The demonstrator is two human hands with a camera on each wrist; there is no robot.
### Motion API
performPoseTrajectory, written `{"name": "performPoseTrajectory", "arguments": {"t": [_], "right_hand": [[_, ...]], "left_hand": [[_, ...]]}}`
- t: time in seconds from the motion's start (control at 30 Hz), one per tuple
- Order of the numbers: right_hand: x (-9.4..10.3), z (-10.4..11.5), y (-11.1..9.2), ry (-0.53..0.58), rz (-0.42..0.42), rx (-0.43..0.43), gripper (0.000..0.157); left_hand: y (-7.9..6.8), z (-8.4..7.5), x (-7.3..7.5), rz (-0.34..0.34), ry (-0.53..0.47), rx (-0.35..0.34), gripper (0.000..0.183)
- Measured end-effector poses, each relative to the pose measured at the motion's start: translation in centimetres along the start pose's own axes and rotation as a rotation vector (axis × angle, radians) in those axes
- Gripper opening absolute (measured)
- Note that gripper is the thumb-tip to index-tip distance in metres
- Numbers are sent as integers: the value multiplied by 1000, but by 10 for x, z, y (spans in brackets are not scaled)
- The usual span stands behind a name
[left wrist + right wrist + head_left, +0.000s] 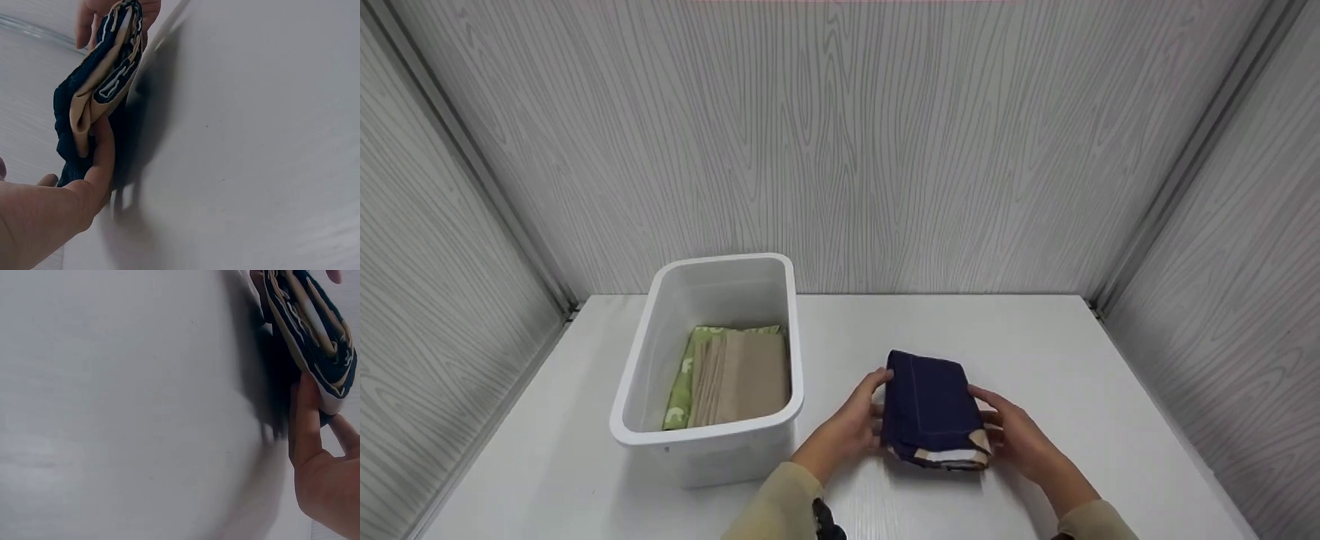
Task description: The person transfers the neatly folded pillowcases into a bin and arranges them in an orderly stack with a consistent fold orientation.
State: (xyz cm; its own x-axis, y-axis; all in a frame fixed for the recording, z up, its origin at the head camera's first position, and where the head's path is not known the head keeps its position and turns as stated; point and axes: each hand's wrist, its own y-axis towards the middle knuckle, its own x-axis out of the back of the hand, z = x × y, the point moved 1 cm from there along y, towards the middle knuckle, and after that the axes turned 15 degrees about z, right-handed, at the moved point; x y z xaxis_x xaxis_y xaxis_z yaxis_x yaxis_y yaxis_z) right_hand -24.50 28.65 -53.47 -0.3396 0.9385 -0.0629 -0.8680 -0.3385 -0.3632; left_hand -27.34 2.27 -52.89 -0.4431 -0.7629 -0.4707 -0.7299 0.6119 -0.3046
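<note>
Between both hands is a thick folded navy cloth (pixel 934 401), with tan and white layers showing along its near edge. My left hand (pixel 847 426) grips its left side, thumb at the top edge and fingers underneath. On the opposite side my right hand (pixel 1024 441) holds it the same way. The left wrist view shows the bundle's layered folds (pixel 107 84) end-on, over a dark shadow on the table. In the right wrist view, fingers (pixel 307 419) support the underside of the bundle (pixel 315 332).
Left of the hands stands a white plastic bin (pixel 799 360). Inside it, folded tan cloths (pixel 754 375) stand beside a green patterned cloth (pixel 681 390). The white table (pixel 1020 330) is bounded by grey wood-grain panels (pixel 840 150) at the back and both sides.
</note>
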Motion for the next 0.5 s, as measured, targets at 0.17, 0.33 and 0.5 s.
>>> {"name": "performPoseTrajectory", "arguments": {"t": [0.17, 0.33, 0.5], "right_hand": [[1, 1, 3, -38, 3, -27, 63], [2, 1, 5, -41, 19, -12, 66], [3, 1, 4, -66, 82, 32, 61]], "left_hand": [[2, 0, 3, 20, 13, -9, 71], [3, 0, 4, 18, 14, -17, 69], [1, -2, 3, 41, 54, -5, 69]]}}
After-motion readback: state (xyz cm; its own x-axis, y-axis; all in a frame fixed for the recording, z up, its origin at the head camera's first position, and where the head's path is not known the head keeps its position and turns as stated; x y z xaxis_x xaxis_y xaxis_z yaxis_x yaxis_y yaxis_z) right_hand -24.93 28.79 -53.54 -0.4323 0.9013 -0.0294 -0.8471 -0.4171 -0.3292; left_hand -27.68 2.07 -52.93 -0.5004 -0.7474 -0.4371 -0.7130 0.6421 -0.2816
